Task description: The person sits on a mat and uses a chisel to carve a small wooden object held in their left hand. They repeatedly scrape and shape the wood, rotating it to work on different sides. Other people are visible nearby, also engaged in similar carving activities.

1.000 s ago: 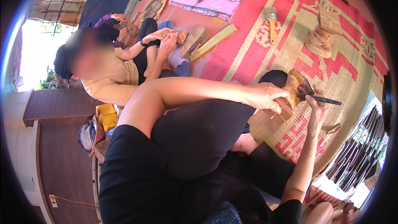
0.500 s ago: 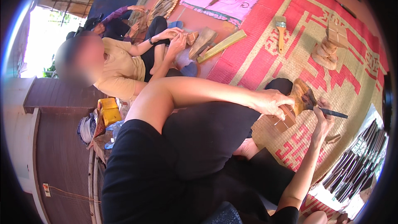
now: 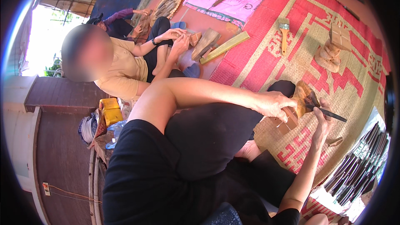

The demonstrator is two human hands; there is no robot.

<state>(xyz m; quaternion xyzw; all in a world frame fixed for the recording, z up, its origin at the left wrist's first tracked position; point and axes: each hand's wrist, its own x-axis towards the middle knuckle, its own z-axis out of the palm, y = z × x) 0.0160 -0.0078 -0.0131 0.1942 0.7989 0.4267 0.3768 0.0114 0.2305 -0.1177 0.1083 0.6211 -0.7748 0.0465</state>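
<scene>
My left hand [image 3: 277, 106] is closed round a wooden carving [image 3: 304, 93], held tilted beside my bent knee. Its square reddish-brown base [image 3: 287, 124] has pale lines on it and points toward me; the yellow-brown carved part with a dark patch points away. In my right hand [image 3: 324, 120] is a slim tool with a dark handle [image 3: 336, 116], which sticks out to the right past the fingers. The tool's working end meets or lies close to the carving; its kind cannot be made out.
Another carving on a square block [image 3: 329, 52] and a flat brush [image 3: 284, 35] rest on the red-and-straw mat [image 3: 260, 58]. Many dark-handled tools [image 3: 360, 162] lie at right, more on a pink cloth [image 3: 250, 0]. A co-worker [image 3: 125, 60] sits at left near wood pieces [image 3: 206, 43].
My right hand and the tool's dark handle have shifted slightly left and down. The left hand keeps its hold on the carving. The view has moved a little.
</scene>
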